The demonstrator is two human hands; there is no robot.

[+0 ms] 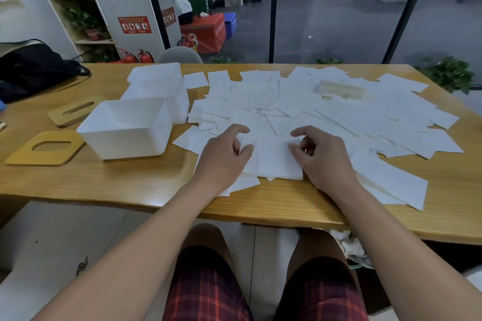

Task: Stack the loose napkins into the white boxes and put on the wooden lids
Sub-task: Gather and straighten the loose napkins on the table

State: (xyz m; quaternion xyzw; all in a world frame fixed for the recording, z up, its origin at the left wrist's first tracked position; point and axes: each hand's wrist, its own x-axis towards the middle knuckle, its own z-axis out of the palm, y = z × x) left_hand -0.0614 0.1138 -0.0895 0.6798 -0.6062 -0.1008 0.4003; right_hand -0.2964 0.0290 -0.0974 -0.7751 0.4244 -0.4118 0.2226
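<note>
At the near edge of the light wooden table [104, 182], a small stack of white square paper napkins [273, 161] is lying between both hands. The left hand [221, 156] is pinching the stack's left edge with curled fingers; the right hand [323, 156] is pinching its right edge likewise. Loose white napkins [339, 112] are lying spread across the table's middle and right. To the left, an open white rectangular plastic box [125, 130] is standing, with further white boxes [159, 86] behind it. Two flat wooden lids with cut-out slots, one [47, 148] just beside the near box, the other [75, 109] behind, are lying on the table.
</note>
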